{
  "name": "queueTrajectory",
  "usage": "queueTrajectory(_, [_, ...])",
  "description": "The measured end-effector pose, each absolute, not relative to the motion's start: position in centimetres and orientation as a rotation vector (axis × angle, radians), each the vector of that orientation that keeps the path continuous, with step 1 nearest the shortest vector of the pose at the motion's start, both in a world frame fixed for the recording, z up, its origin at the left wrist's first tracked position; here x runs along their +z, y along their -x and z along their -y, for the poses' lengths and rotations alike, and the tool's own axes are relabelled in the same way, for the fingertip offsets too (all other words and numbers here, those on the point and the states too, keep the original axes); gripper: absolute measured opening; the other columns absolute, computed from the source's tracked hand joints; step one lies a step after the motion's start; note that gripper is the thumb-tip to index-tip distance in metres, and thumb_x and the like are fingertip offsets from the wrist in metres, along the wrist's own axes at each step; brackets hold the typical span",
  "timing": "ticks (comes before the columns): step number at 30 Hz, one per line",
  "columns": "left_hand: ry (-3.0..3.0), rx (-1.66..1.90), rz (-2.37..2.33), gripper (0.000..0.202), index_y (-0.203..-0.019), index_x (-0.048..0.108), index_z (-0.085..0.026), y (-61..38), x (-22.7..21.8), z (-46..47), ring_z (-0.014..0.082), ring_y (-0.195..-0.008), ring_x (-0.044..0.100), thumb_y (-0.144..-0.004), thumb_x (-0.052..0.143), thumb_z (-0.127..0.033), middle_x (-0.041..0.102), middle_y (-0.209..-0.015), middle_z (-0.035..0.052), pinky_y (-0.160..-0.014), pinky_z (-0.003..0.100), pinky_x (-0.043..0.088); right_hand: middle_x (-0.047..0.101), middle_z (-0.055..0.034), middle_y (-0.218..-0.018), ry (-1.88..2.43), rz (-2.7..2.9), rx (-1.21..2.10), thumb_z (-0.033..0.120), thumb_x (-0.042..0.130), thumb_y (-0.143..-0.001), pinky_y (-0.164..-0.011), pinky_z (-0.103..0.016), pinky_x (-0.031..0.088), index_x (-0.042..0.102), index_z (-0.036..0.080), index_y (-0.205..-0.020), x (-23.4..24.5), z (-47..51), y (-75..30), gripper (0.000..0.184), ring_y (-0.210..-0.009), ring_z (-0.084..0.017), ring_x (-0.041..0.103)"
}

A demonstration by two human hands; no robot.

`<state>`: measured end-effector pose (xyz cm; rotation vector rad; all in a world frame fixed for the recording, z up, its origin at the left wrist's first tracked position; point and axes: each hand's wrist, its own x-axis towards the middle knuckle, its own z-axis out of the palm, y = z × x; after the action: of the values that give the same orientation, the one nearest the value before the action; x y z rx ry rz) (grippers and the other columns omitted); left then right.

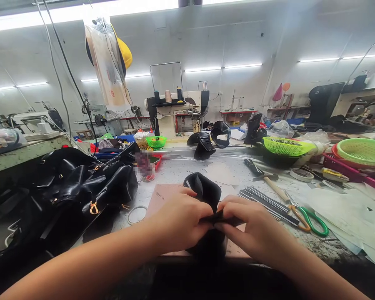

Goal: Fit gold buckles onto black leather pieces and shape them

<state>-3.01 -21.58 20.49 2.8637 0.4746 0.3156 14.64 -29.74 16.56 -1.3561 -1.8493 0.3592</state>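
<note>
A black leather boot upper (211, 187) stands at the front of the worktable, its open top facing away from me. My left hand (187, 218) pinches its near edge from the left, and my right hand (242, 218) grips the same edge from the right. The fingertips of both hands nearly meet on the dark material. Under the work lies a pinkish board (162, 196), partly covered by my arms. The lower part of the boot upper is in dark shadow.
Shiny black boot pieces (81, 183) are heaped on the left. To the right lie black strips (265, 202), green-handled scissors (312, 221), a hammer (276, 187) and pale sheets (350, 212). A sewing machine (181, 108) stands behind, with a green basket (286, 146) at the right.
</note>
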Motion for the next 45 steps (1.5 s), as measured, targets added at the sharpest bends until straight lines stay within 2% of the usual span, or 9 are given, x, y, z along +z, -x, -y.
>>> queueTrajectory(4, [-2.778, 0.378, -0.475, 0.014, -0.064, 0.058, -0.016, 4.2, 21.5, 21.6, 0.0081, -0.055, 0.050, -0.077, 0.061, -0.014, 0.053, -0.053, -0.0074, -0.100, 0.037, 0.028, 0.056, -0.0082, -0.116, 1.234, 1.665, 0.733, 0.029, 0.068, -0.070, -0.080, -0.034, 0.047, 0.063, 0.019, -0.073, 15.1, 29.2, -15.6, 0.011, -0.092, -0.021, 0.059])
queueTrajectory(10, [-2.567, 0.307, -0.375, 0.007, -0.076, 0.066, -0.018, 5.0, 22.2, 21.7, 0.0123, -0.072, 0.057, -0.081, 0.062, -0.015, 0.064, -0.070, -0.0017, -0.082, 0.026, 0.039, 0.060, -0.0065, -0.100, 0.952, 1.635, 1.099, 0.041, 0.063, -0.076, -0.084, -0.037, 0.045, 0.064, 0.019, -0.084, 13.0, 29.4, -14.6, 0.024, -0.092, -0.022, 0.057])
queueTrajectory(15, [-2.410, 0.408, -0.239, 0.009, -0.076, 0.067, -0.020, 5.4, 21.9, 21.7, 0.0148, -0.082, 0.059, -0.079, 0.063, -0.013, 0.069, -0.079, 0.0007, -0.088, 0.029, 0.038, 0.050, -0.0098, -0.126, 0.817, 1.633, 1.183, 0.050, 0.065, -0.074, -0.103, -0.043, 0.030, 0.065, 0.020, -0.092, 13.1, 29.5, -14.2, 0.035, -0.121, -0.029, 0.043])
queueTrajectory(21, [-2.440, 0.507, -0.324, 0.009, -0.073, 0.067, -0.019, 5.1, 21.1, 21.7, 0.0144, -0.075, 0.058, -0.071, 0.067, -0.010, 0.067, -0.071, -0.0006, -0.087, 0.031, 0.040, 0.060, -0.0078, -0.096, 0.975, 1.608, 1.011, 0.053, 0.062, -0.077, -0.084, -0.037, 0.043, 0.067, 0.018, -0.082, 13.4, 29.1, -14.2, 0.036, -0.094, -0.025, 0.058])
queueTrajectory(24, [-2.483, 0.605, -0.409, 0.010, -0.069, 0.066, -0.018, 4.7, 20.4, 21.8, 0.0166, -0.077, 0.056, -0.066, 0.076, -0.018, 0.066, -0.071, 0.0010, -0.076, 0.029, 0.042, 0.060, -0.0070, -0.098, 0.956, 1.601, 1.049, 0.053, 0.061, -0.077, -0.086, -0.037, 0.042, 0.068, 0.018, -0.083, 13.6, 29.2, -14.3, 0.036, -0.096, -0.025, 0.057])
queueTrajectory(27, [-2.458, 0.628, -0.369, 0.004, -0.070, 0.067, -0.018, 4.3, 20.2, 21.9, 0.0158, -0.078, 0.057, -0.072, 0.071, -0.016, 0.067, -0.072, 0.0009, -0.076, 0.029, 0.042, 0.060, -0.0064, -0.105, 0.969, 1.619, 1.099, 0.051, 0.063, -0.076, -0.089, -0.038, 0.040, 0.068, 0.019, -0.086, 13.6, 29.3, -14.8, 0.034, -0.100, -0.025, 0.056])
queueTrajectory(34, [-2.299, 0.604, -0.337, 0.016, -0.081, 0.070, -0.021, 3.2, 20.8, 22.2, 0.0146, -0.084, 0.059, -0.075, 0.063, -0.008, 0.069, -0.083, -0.0001, -0.080, 0.027, 0.044, 0.057, -0.0031, -0.094, 1.119, 1.402, 0.597, 0.057, 0.081, -0.048, -0.076, -0.032, 0.042, 0.053, 0.022, -0.080, 14.4, 29.6, -16.1, 0.055, -0.086, -0.021, 0.052])
queueTrajectory(40, [-2.323, 0.630, -0.448, 0.010, -0.076, 0.068, -0.020, 2.4, 20.4, 22.3, 0.0148, -0.075, 0.057, -0.074, 0.062, -0.013, 0.064, -0.074, 0.0000, -0.070, 0.027, 0.042, 0.054, 0.0019, -0.070, 1.095, 1.472, 0.915, 0.048, 0.075, -0.061, -0.057, -0.024, 0.038, 0.056, 0.020, -0.079, 17.0, 29.3, -14.7, 0.039, -0.063, -0.013, 0.046])
queueTrajectory(45, [-2.279, 0.615, -0.496, 0.007, -0.069, 0.065, -0.019, 2.6, 20.4, 21.9, 0.0142, -0.073, 0.054, -0.071, 0.062, -0.013, 0.062, -0.071, -0.0005, -0.070, 0.027, 0.040, 0.057, -0.0008, -0.074, 0.835, 1.243, 1.070, 0.051, 0.068, -0.070, -0.064, -0.027, 0.039, 0.062, 0.018, -0.079, 16.1, 29.0, -15.6, 0.034, -0.069, -0.014, 0.049])
